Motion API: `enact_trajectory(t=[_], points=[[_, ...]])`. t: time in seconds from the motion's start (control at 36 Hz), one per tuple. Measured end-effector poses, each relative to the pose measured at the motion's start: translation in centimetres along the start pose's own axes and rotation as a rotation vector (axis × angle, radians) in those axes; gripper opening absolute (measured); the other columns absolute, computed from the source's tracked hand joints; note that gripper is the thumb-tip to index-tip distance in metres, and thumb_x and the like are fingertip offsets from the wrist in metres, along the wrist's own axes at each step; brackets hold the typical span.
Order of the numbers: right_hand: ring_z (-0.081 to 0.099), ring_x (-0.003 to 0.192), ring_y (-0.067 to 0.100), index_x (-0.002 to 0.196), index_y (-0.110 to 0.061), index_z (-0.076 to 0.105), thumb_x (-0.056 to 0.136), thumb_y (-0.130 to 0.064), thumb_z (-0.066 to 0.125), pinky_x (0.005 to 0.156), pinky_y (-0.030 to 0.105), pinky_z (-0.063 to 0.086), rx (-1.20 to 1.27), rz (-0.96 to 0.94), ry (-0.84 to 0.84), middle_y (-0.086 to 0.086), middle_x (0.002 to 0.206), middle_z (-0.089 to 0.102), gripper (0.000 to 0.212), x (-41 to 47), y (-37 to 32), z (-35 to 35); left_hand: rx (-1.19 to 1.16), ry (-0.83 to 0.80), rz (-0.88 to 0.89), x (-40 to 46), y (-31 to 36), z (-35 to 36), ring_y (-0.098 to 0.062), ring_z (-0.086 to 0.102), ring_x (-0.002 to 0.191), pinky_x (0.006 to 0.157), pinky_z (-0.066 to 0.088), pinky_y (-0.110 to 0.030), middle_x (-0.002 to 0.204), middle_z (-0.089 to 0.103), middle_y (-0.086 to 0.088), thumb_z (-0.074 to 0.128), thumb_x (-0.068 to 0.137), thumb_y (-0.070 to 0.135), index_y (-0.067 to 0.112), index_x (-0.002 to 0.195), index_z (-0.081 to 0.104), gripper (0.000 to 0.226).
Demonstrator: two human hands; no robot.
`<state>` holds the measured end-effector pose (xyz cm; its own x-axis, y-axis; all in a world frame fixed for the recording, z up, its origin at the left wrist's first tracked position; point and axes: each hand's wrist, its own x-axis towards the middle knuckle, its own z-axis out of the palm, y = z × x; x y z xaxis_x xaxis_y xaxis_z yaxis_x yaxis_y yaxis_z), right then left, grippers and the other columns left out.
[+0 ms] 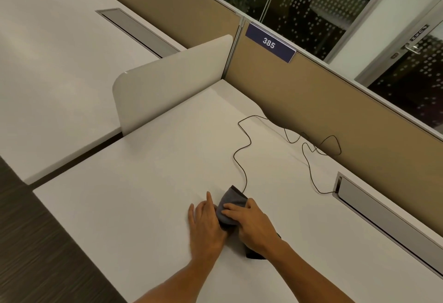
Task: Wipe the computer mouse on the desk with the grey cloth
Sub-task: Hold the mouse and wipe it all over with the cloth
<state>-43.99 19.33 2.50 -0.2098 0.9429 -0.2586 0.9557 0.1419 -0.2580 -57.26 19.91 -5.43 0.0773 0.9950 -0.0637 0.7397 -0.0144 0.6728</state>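
A grey cloth is draped over the computer mouse near the front middle of the white desk. The mouse itself is hidden under the cloth; only its thin dark cable shows, running away from the cloth toward the partition. My right hand presses down on the cloth with its fingers spread over it. My left hand lies flat on the desk against the cloth's left side, fingers together. A dark corner of cloth sticks out under my right wrist.
The cable loops across the desk to a grey cable tray slot at the right. A tan partition with a blue "385" sign runs along the back. A white divider panel stands at the left, with another desk beyond.
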Motion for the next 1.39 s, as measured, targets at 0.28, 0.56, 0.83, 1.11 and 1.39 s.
enact_trajectory(t=[0.28,0.56,0.83,1.11,1.39], points=[[0.038,0.097,0.014,0.126,-0.034,0.06,0.091,-0.01,0.041,0.069,0.027,0.042,-0.048,-0.053,-0.072,-0.019,0.132,0.057,0.046,0.0,1.0,-1.4,0.098,0.033,0.063,0.1,-0.2,0.4,-0.018,0.053,0.12,0.121,0.019,-0.05,0.11,0.064,0.004,0.064,0.08,0.057,0.006,0.151,0.025,0.096],[0.027,0.094,0.011,0.125,-0.036,0.059,0.087,-0.005,0.046,0.056,0.017,0.022,-0.182,-0.12,-0.105,-0.022,0.134,0.053,0.051,-1.1,2.6,-1.9,0.18,-0.022,0.07,0.0,-0.1,0.1,-0.019,0.051,0.119,0.122,0.014,-0.051,0.116,0.059,0.001,0.057,0.08,0.066,0.011,0.154,0.017,0.101],[0.055,0.098,0.013,0.109,-0.048,0.063,0.089,0.003,0.048,0.084,0.017,0.042,0.359,0.353,0.205,-0.015,0.102,0.059,0.056,-3.7,7.3,-3.1,0.209,0.002,0.102,-0.2,0.1,-0.4,-0.021,0.053,0.117,0.119,0.019,-0.053,0.115,0.062,0.0,0.058,0.078,0.069,0.008,0.153,0.019,0.105],[0.063,0.089,0.011,0.112,-0.032,0.062,0.087,-0.004,0.05,0.067,0.019,0.049,0.704,0.593,0.237,-0.005,0.101,0.066,0.039,-0.7,6.3,-3.5,0.212,-0.06,0.069,-0.1,0.1,-0.3,-0.02,0.045,0.129,0.122,0.01,-0.052,0.128,0.057,0.001,0.05,0.079,0.076,0.012,0.155,0.011,0.106],[0.06,0.082,0.01,0.112,-0.024,0.056,0.092,-0.018,0.056,0.073,0.024,0.048,0.522,0.519,0.24,-0.006,0.095,0.061,0.021,3.3,4.0,-2.2,0.23,-0.104,0.061,0.0,0.2,-0.6,-0.016,0.04,0.13,0.122,0.003,-0.049,0.129,0.052,0.006,0.038,0.08,0.081,0.012,0.155,0.004,0.108]])
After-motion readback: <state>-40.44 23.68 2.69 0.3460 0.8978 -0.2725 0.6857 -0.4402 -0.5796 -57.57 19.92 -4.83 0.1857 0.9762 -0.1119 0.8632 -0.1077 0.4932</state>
